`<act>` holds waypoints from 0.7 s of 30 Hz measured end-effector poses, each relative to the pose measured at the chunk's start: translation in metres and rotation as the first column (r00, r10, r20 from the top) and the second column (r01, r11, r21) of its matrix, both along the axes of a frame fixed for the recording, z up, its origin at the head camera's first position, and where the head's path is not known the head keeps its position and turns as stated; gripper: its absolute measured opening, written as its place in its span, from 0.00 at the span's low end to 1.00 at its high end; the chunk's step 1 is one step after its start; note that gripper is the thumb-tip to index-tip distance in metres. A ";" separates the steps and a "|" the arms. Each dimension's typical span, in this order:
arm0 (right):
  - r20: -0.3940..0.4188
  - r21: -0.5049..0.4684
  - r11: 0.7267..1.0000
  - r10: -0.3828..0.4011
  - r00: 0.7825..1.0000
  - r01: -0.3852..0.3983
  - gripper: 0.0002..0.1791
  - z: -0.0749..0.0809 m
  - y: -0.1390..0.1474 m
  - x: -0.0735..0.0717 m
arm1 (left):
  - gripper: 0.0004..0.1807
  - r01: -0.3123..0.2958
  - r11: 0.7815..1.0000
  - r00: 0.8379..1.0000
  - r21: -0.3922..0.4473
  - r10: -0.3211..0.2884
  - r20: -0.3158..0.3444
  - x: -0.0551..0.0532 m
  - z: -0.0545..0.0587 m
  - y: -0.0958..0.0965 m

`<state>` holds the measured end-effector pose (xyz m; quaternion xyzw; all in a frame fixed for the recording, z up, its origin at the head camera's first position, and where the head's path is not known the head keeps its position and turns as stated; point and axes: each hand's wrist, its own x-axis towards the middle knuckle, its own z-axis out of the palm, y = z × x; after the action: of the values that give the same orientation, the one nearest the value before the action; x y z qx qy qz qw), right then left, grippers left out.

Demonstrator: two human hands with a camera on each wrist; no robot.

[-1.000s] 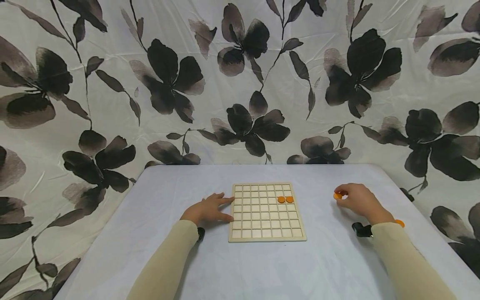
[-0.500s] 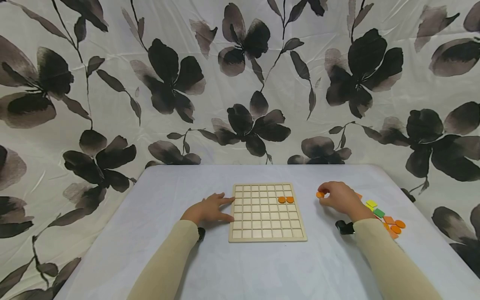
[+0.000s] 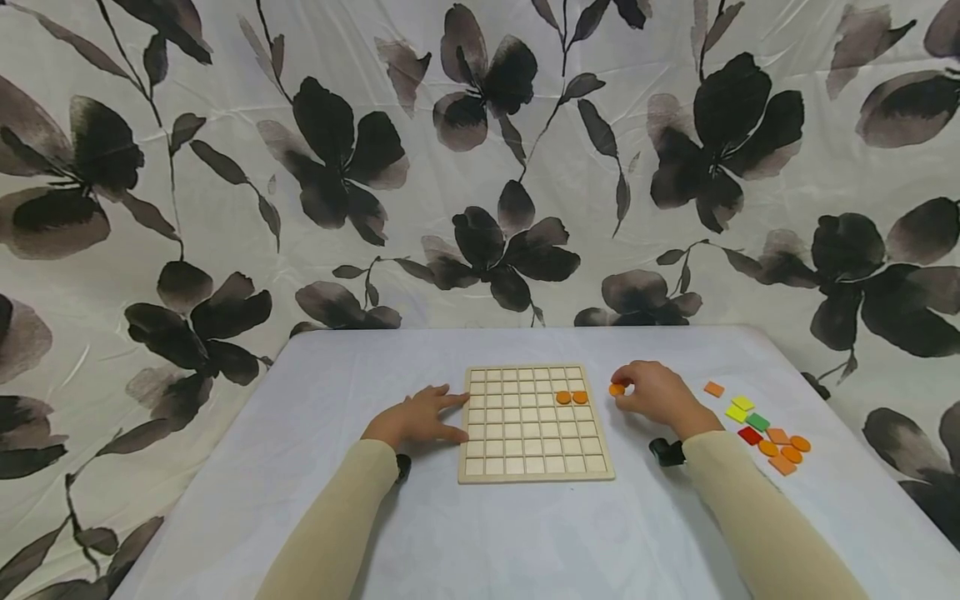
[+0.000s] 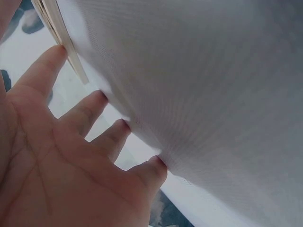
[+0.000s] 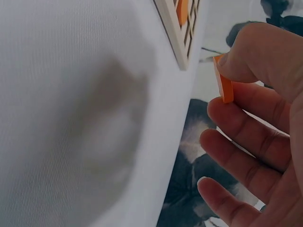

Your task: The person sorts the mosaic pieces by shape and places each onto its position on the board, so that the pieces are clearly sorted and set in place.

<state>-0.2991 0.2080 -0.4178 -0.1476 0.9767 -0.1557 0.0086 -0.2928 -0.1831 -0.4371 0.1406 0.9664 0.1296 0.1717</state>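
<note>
A pale wooden grid board (image 3: 525,442) lies on the white table. Two round orange discs (image 3: 563,398) sit side by side in its upper right squares. My left hand (image 3: 418,417) rests at the board's left edge, fingers spread; in the left wrist view one fingertip (image 4: 60,51) touches the board's side. Just right of the board, my right hand (image 3: 654,395) pinches another orange disc (image 5: 224,84) between thumb and fingers. The right wrist view shows that disc edge-on, raised off the cloth, with the other fingers loosely bent below it.
Right of my right forearm lie loose flat pieces: an orange square (image 3: 714,389), yellow pieces (image 3: 739,408), a green piece (image 3: 757,422), a red piece (image 3: 750,436) and several orange discs (image 3: 791,455). A floral cloth (image 3: 517,167) hangs behind the table.
My right hand has moved left toward the board, carrying the orange disc, and its arm has uncovered the loose coloured pieces. My left hand has stayed at the board's edge.
</note>
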 end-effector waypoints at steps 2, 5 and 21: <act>-0.005 0.001 1.000 0.012 1.000 -0.012 0.19 0.000 -0.003 0.000 | 0.44 -0.003 1.000 1.000 -0.002 0.003 0.003 0.000 0.001 0.000; -0.009 0.003 1.000 0.023 1.000 -0.023 0.18 0.000 -0.008 0.000 | 0.44 -0.002 1.000 1.000 0.002 0.002 0.001 0.000 0.000 0.001; 0.002 0.021 1.000 0.015 1.000 -0.015 0.18 -0.006 -0.035 -0.005 | 0.44 0.000 1.000 1.000 0.005 0.000 0.002 -0.003 -0.004 -0.001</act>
<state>-0.3037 0.1735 -0.4234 -0.1545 0.9772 -0.1452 0.0120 -0.2955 -0.1845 -0.4408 0.1407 0.9660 0.1324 0.1720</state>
